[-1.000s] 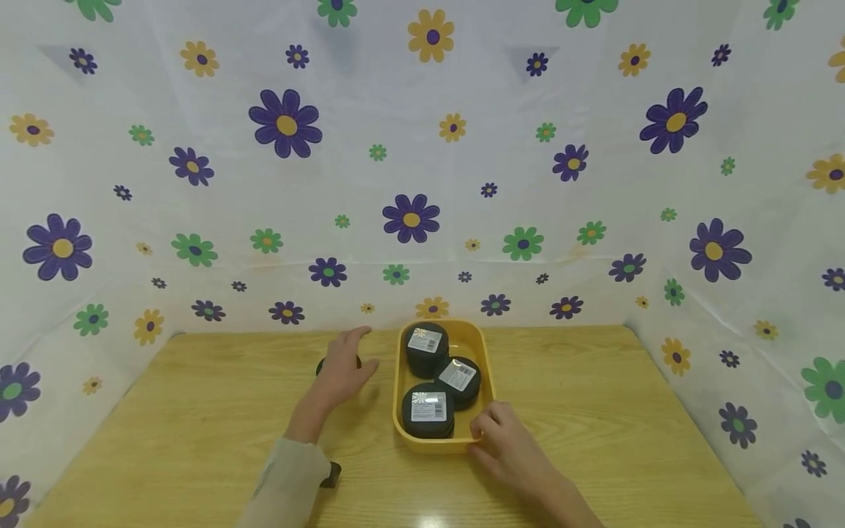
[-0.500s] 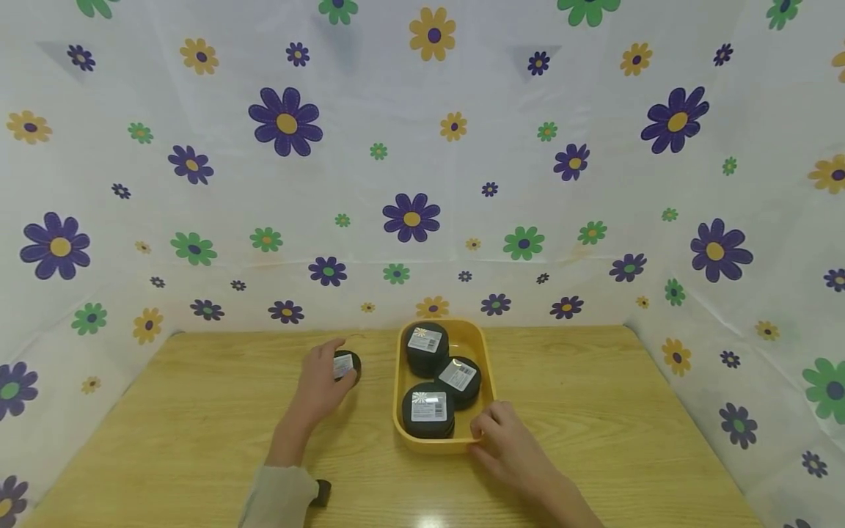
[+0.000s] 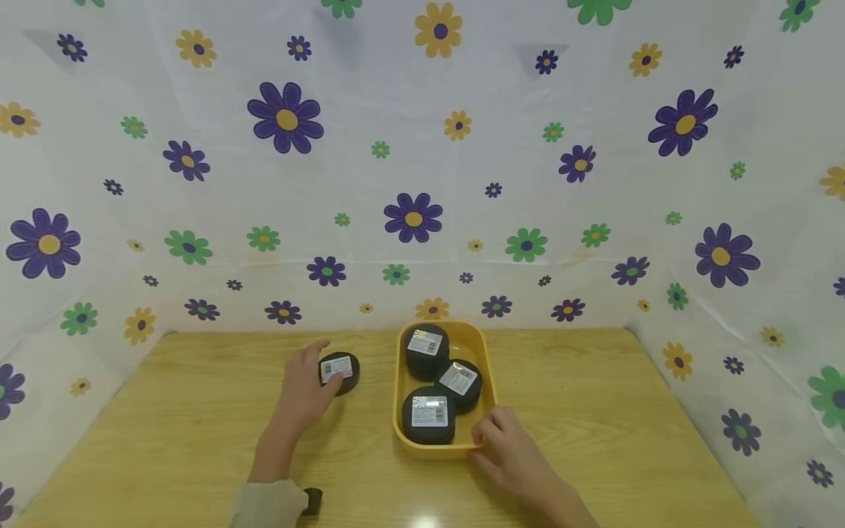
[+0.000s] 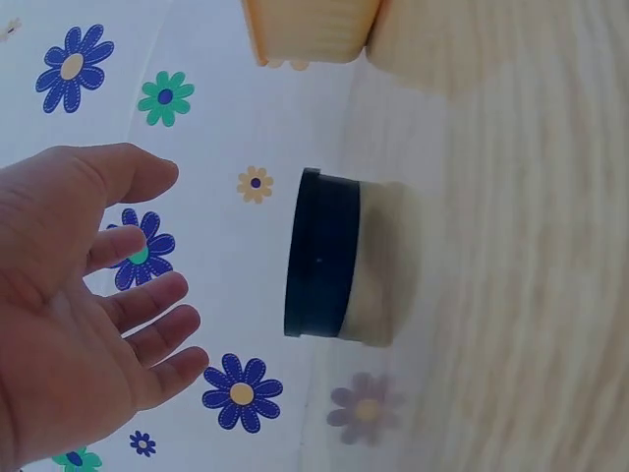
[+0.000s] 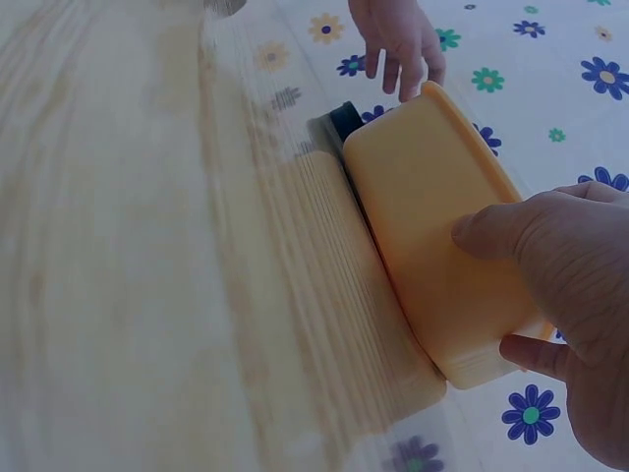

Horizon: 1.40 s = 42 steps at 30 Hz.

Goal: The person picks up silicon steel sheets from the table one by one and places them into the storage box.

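A round black tub (image 3: 339,372) with a white label on top sits on the wooden table, left of a yellow plastic bin (image 3: 399,433). My left hand (image 3: 305,389) hovers beside it with relaxed, spread fingers. The left wrist view shows a gap between those fingers (image 4: 162,300) and the black tub (image 4: 322,254). At the bin's near right corner, my right hand (image 3: 515,447) grips the rim. Its thumb (image 5: 482,231) presses the outer wall of the bin (image 5: 432,197) in the right wrist view; the fingers inside the rim are mostly hidden.
Inside the bin stand more labelled black tubs: one at the back (image 3: 427,352), one at the right (image 3: 460,383) and one at the front (image 3: 429,416), some apparently stacked. A white flowered cloth (image 3: 356,183) hangs around the table's (image 3: 581,396) back and sides.
My left hand has drawn back to the left and toward me, uncovering the black tub beside the bin. My right hand keeps its hold on the bin's corner.
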{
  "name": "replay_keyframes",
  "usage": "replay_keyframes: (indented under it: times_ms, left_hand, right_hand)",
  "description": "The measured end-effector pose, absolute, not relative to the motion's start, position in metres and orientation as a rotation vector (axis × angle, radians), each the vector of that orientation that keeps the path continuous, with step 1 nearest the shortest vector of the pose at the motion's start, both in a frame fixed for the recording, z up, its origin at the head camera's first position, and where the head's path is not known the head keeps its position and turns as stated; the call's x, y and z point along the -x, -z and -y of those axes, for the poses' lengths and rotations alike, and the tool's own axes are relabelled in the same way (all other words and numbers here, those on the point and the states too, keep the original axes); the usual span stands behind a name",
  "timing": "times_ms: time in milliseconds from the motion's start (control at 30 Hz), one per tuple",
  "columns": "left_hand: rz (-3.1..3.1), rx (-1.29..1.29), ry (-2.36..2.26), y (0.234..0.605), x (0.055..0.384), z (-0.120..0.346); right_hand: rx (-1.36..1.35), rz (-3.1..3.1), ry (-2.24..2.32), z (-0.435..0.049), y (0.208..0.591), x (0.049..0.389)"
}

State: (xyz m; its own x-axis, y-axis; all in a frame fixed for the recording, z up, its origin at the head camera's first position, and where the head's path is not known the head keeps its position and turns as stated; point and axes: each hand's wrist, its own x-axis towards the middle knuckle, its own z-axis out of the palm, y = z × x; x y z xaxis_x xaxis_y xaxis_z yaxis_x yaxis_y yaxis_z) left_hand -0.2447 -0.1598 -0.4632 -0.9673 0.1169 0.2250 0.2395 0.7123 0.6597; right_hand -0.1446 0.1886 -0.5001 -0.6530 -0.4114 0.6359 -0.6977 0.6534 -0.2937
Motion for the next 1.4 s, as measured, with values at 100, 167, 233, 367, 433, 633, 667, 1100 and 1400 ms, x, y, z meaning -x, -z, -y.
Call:
replay_keyframes:
  times_ms: [100, 167, 233, 367, 433, 633, 667, 1100, 1400]
  left_hand:
    - [2.757, 0.275, 1.146, 0.46, 0.244, 0.163]
    - [2.763, 0.26, 1.183, 0.459, 0.243, 0.164]
    - [2.778, 0.232, 1.174, 0.457, 0.242, 0.165]
    - [2.8, 0.169, 1.09, 0.452, 0.242, 0.168]
    - [2.803, 0.167, 1.053, 0.451, 0.243, 0.168]
    - [2.892, 0.196, 0.987, 0.453, 0.244, 0.168]
    - [2.914, 0.202, 0.973, 0.454, 0.244, 0.169]
    - [3.056, 0.263, 0.876, 0.472, 0.248, 0.158]
    - [3.099, 0.186, 0.875, 0.475, 0.248, 0.145]
  right_hand:
    - [-0.862, 2.343, -0.72, -0.189, 0.501, 0.144]
    - [-0.858, 2.349, -0.728, -0.19, 0.502, 0.143]
    - [-0.854, 2.357, -0.735, -0.19, 0.502, 0.142]
    - [-0.843, 2.383, -0.749, -0.19, 0.502, 0.142]
    - [-0.833, 2.391, -0.742, -0.19, 0.501, 0.143]
    - [-0.83, 2.383, -0.725, -0.19, 0.5, 0.143]
    - [-0.833, 2.379, -0.721, -0.19, 0.5, 0.143]
    - [-0.838, 2.387, -0.72, -0.19, 0.501, 0.144]
    - [-0.852, 2.376, -0.724, -0.191, 0.502, 0.145]
